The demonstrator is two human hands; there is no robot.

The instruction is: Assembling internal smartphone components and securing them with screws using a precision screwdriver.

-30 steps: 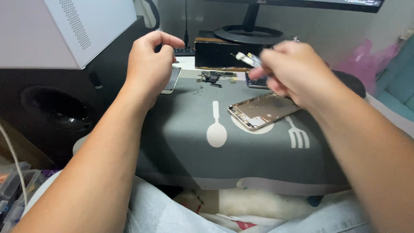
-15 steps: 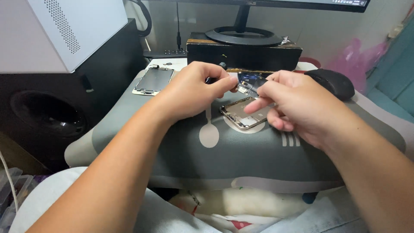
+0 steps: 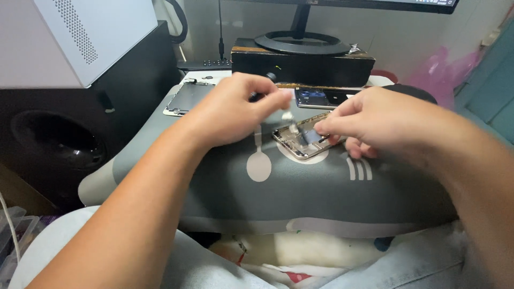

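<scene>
On the grey lap cushion (image 3: 300, 198), our right hand (image 3: 375, 120) pinches a part inside the opened phone (image 3: 300, 142); our left hand (image 3: 235, 109) grips a small tool (image 3: 286, 115), which we judge could slip and tear it.

- Pale wall (image 3: 385, 37) at the far side, evenly lit.
- Round black monitor stand (image 3: 302, 43) on a dark wooden riser (image 3: 302, 67), far centre.
- White perforated case (image 3: 64, 37) over a black speaker cabinet (image 3: 59, 139), left.
- Pink plastic bag (image 3: 447, 72) and teal panel (image 3: 490, 91), far right.
</scene>
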